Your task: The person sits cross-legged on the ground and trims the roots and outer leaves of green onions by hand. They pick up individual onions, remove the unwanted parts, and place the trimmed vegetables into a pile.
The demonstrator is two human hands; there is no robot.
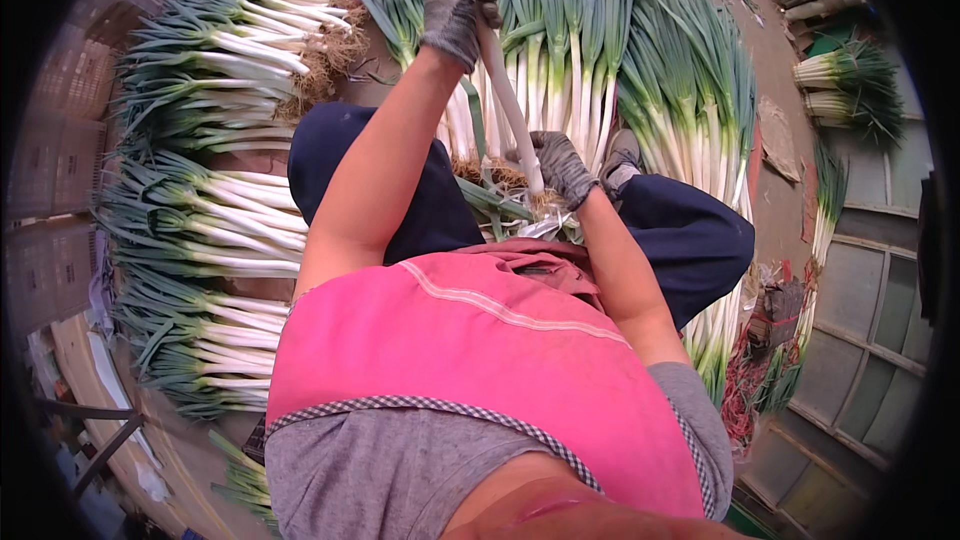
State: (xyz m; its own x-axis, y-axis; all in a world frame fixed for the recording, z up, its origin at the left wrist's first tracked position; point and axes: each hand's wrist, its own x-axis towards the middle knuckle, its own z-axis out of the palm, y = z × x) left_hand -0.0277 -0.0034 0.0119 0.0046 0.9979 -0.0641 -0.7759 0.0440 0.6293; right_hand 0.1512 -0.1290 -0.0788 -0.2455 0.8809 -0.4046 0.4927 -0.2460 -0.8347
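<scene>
My left hand [459, 15], in a grey knit work glove, grips a long green onion [504, 82] high up, where the white shank turns green. The onion hangs at a slant between my knees, its trimmed-looking root end [541, 199] down. Beside the lower shank is my right hand [561, 166], gloved alike, its fingers curled behind the stalk. Just beyond my hands lies a row of green onions [559, 82], leaves pointing away and brown roots [506, 174] towards me. Pale peeled skins [551, 226] and green leaf scraps lie under the held onion.
Rooted green onions [300, 37] are heaped at upper left, with cleaner white bundles [247, 221] below. More onions [690, 105] lie by my right knee. Plastic crates [52, 142] stack along the left. Red ties [739, 397] and tied bundles [851, 86] lie near the right-hand panelled wall [847, 277].
</scene>
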